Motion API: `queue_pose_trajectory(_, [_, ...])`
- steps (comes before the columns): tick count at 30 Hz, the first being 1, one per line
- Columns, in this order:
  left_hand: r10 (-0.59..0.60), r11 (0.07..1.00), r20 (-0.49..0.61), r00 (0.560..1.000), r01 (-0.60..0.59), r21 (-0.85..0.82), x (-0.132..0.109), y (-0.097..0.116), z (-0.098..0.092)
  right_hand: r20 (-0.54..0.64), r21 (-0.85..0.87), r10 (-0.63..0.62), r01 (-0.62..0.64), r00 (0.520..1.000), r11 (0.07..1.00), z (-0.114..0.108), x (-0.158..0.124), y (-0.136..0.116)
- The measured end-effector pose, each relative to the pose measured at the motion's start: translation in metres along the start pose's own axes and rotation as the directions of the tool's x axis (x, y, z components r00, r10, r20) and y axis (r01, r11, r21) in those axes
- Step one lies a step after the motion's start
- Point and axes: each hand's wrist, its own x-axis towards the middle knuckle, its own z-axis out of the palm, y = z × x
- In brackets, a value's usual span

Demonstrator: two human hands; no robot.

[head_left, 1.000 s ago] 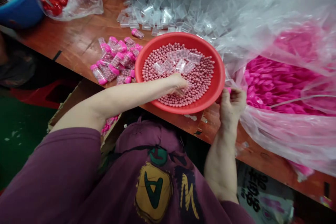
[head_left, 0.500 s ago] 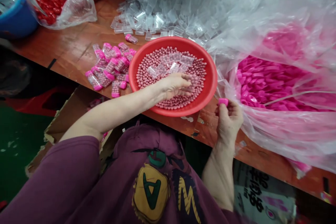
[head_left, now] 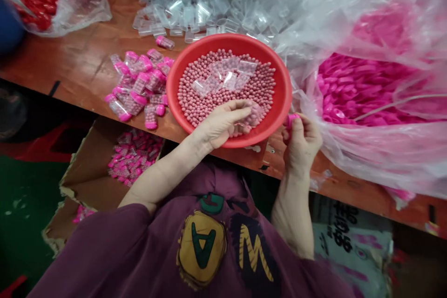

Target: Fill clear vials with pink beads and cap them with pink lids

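Over the near right part of a red bowl (head_left: 228,43) of pink beads (head_left: 195,102), my left hand (head_left: 225,123) is closed around a small clear tube (head_left: 254,111). Beads seem to be inside that tube, though it is blurred. Just past the bowl's right rim, my right hand (head_left: 303,142) pinches a pink cap (head_left: 292,119) between thumb and fingers. Several loose clear tubes (head_left: 228,79) lie on top of the beads. Left of the bowl is a heap of bead-filled tubes with pink caps (head_left: 139,83).
Many clear tubes (head_left: 195,11) are piled behind the bowl. At right, a plastic bag (head_left: 377,149) holds pink caps (head_left: 366,88). A bag of red pieces (head_left: 82,0) sits at back left. Below the table edge, a cardboard box (head_left: 94,163) contains capped tubes (head_left: 134,153).
My left hand has drawn back slightly toward me, and its fingers have closed around the tube. My right hand still holds the cap, now turned. The view has shifted, showing more of the box below.
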Motion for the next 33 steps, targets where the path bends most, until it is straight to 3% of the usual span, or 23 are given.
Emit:
queue_pose_trajectory(3, [0.033, 0.999, -0.012, 0.999, -0.033, 0.025, -0.001, 0.001, 0.001, -0.091, 0.145, 0.055, -0.042, 0.994, 0.989, -0.003, -0.007, -0.013])
queue_pose_trajectory(6, [0.052, 0.996, -0.023, 0.998, -0.050, 0.075, -0.001, -0.002, 0.002, -0.056, 0.132, -0.035, 0.042, 0.998, 0.990, -0.006, -0.018, -0.034])
queue_pose_trajectory(11, [0.161, 0.982, 0.003, 0.987, -0.161, 0.097, -0.002, -0.008, 0.004, 0.191, 0.041, -0.192, 0.187, 0.963, 0.981, 0.008, -0.028, -0.070])
queue_pose_trajectory(13, [0.218, 0.970, -0.017, 0.976, -0.215, 0.118, -0.001, -0.010, 0.004, 0.283, 0.033, -0.205, 0.204, 0.937, 0.978, 0.018, -0.029, -0.074])
queue_pose_trajectory(16, [0.276, 0.952, -0.096, 0.956, -0.258, 0.165, -0.001, -0.012, 0.004, 0.327, 0.012, -0.217, 0.225, 0.920, 0.974, 0.031, -0.031, -0.073])
queue_pose_trajectory(20, [0.338, 0.935, -0.128, 0.932, -0.316, 0.163, -0.002, -0.015, 0.005, 0.289, 0.073, -0.187, 0.173, 0.939, 0.982, 0.042, -0.031, -0.076])
queue_pose_trajectory(25, [0.423, 0.905, -0.203, 0.883, -0.402, 0.136, -0.001, -0.016, 0.007, 0.125, 0.234, -0.112, 0.081, 0.986, 0.969, 0.044, -0.018, -0.078])
queue_pose_trajectory(29, [0.392, 0.920, -0.257, 0.883, -0.370, 0.131, 0.001, -0.014, 0.006, 0.095, 0.332, -0.055, 0.020, 0.994, 0.943, 0.032, -0.004, -0.062])
queue_pose_trajectory(33, [0.371, 0.928, -0.237, 0.898, -0.363, 0.080, 0.003, -0.014, 0.004, 0.103, 0.288, -0.121, 0.087, 0.987, 0.954, 0.026, -0.003, -0.061])
